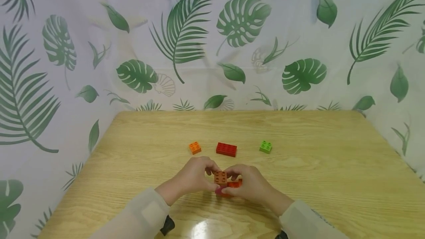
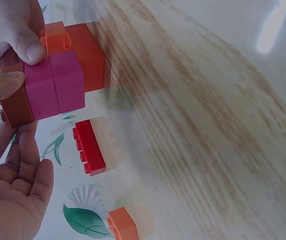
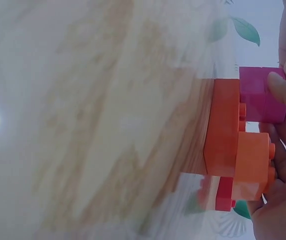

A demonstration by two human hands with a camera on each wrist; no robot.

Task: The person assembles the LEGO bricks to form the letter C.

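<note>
My left hand [image 1: 196, 175] pinches a brown brick [image 2: 19, 102] between thumb and fingers. That brick sits on top of magenta bricks [image 2: 55, 87], seemingly two stacked with a seam between them. My right hand [image 1: 250, 183] holds the magenta part, its thumb against the side. Underneath lies a longer orange-red brick [image 3: 223, 127] resting on the table. A smaller orange brick [image 3: 251, 162] stands on it beside the magenta ones, under the right hand. Some of the right fingers are hidden behind the stack.
Beyond the hands on the wooden table [image 1: 132, 158] lie an orange brick [image 1: 194, 148], a long red brick [image 1: 226, 149] and a light green brick [image 1: 265, 146]. A leaf-patterned cloth [image 1: 199, 91] hangs behind the table's far edge.
</note>
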